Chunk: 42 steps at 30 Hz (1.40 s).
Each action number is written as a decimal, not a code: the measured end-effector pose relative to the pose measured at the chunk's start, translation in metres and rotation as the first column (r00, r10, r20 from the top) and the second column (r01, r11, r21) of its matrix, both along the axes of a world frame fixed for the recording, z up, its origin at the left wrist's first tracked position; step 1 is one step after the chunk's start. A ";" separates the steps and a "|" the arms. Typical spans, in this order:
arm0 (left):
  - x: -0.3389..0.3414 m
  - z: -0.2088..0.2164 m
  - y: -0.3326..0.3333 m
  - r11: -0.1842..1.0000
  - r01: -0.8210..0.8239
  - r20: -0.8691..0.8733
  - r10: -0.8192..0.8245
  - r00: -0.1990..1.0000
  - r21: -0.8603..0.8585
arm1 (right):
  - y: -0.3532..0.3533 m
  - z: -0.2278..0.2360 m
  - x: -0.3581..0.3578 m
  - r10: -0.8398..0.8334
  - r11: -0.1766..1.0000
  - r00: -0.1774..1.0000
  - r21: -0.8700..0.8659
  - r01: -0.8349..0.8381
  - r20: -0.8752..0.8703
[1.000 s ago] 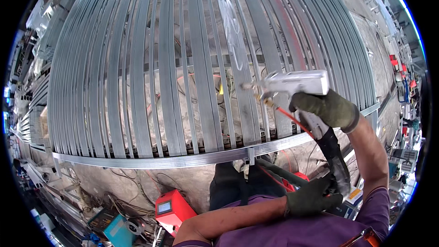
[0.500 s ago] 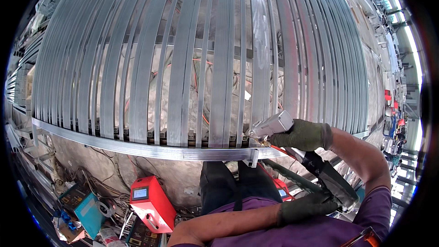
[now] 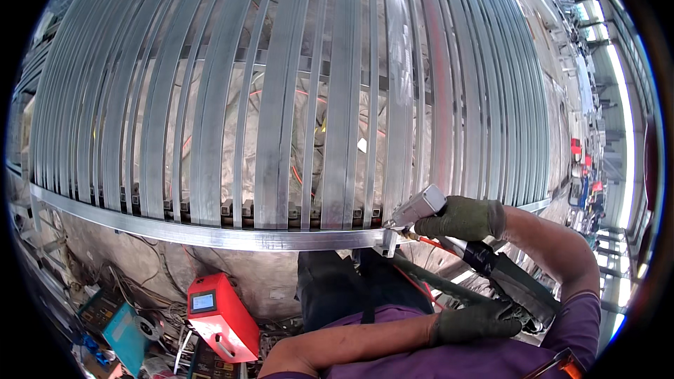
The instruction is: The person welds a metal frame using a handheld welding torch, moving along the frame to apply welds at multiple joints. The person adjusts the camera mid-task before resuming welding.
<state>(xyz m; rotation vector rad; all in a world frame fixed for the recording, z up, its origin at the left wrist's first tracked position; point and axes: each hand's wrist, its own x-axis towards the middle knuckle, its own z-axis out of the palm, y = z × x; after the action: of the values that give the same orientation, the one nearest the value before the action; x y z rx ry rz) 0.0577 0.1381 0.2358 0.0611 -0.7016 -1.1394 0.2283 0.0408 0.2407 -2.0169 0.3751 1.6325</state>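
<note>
A silver, boxy handheld welding gun (image 3: 421, 206) is gripped in my right hand (image 3: 460, 219), which wears a dark green glove. The gun's tip is at the near metal rail (image 3: 281, 241), above a short stub (image 3: 389, 241) under it; whether they touch I cannot tell. A thick black-sleeved cable (image 3: 519, 282) runs from the gun down to the right. My left hand (image 3: 474, 323), gloved alike, crosses my body with its fingers around the cable's lower end. Long grey metal bars (image 3: 275, 119) run away from the rail side by side, with narrow gaps between some.
Below the rail at left stands a red machine (image 3: 226, 323) with a small screen, beside a teal machine (image 3: 126, 333) and a wire spool (image 3: 149, 328). Cables lie across the concrete floor (image 3: 140, 267). A dark cross beam (image 3: 302, 63) passes beneath the bars.
The gun's head and my right hand have come a little nearer to me, toward the rail. My left hand keeps its hold on the cable. The whole view has shifted slightly.
</note>
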 end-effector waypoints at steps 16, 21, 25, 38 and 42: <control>0.036 -0.005 0.012 0.996 0.037 0.024 -0.039 0.999 0.079 | 0.009 -0.035 0.017 0.197 0.980 0.980 0.031 -0.196 -0.017; 0.036 -0.007 0.013 0.997 0.053 -0.043 -0.050 0.998 0.062 | 0.012 -0.043 0.023 0.255 0.967 0.965 0.002 -0.255 -0.055; 0.042 -0.006 0.017 0.999 0.026 -0.050 -0.025 0.998 0.029 | 0.022 -0.039 0.029 0.282 0.958 0.956 -0.023 -0.284 -0.081; 0.047 -0.006 0.022 0.998 0.058 -0.061 -0.059 0.996 -0.017 | 0.031 -0.036 0.029 0.323 0.943 0.941 -0.052 -0.329 -0.103; 0.044 -0.005 0.022 0.999 0.038 -0.075 -0.038 0.996 0.000 | 0.033 -0.035 0.031 0.332 0.941 0.938 -0.037 -0.337 -0.099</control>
<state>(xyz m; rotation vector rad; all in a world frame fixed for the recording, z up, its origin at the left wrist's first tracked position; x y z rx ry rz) 0.1015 0.1605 0.2305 0.0060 -0.6379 -1.1722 0.2594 0.0734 0.2060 -2.1399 0.1095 1.9416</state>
